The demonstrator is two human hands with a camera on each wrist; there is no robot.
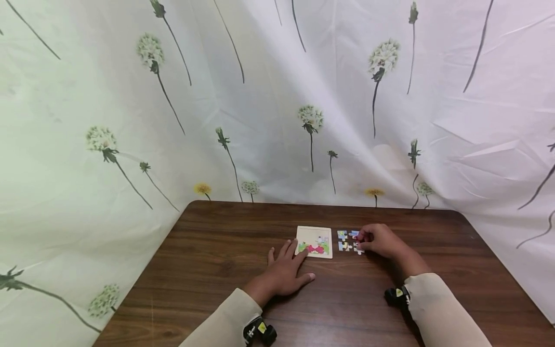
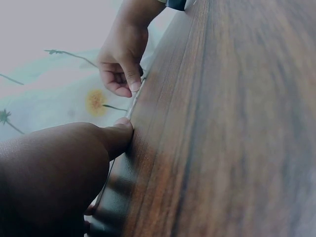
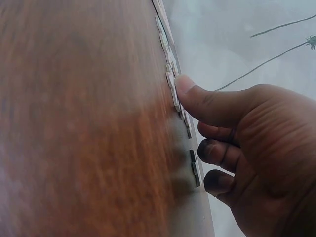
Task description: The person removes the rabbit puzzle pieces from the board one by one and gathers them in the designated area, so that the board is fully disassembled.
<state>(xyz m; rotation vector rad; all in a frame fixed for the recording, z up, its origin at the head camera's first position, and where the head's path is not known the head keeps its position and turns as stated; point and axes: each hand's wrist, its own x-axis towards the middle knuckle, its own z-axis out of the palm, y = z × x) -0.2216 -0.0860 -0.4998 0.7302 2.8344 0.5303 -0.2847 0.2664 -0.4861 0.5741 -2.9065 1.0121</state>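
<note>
A square puzzle board (image 1: 313,231) with a pale rim lies on the table, its lower part filled with green, red and pink picture and its upper part bare. My left hand (image 1: 284,270) is spread flat with its fingertips over the board's left edge; in the left wrist view its thumb (image 2: 118,136) stretches along the tabletop. Just right of the board lie several loose jigsaw pieces (image 1: 342,235) in blue and yellow. My right hand (image 1: 379,240) bends over them, thumb and forefinger pinching a jigsaw piece (image 1: 354,233) at the group's right side. The right wrist view shows its thumb (image 3: 186,86) against the pieces' edges.
The brown wooden table (image 1: 208,250) has rounded far corners. Behind it hangs a white curtain (image 1: 269,144) printed with dandelions. Each wrist wears a small black camera, one on the left sleeve (image 1: 234,313) and one on the right sleeve (image 1: 442,303).
</note>
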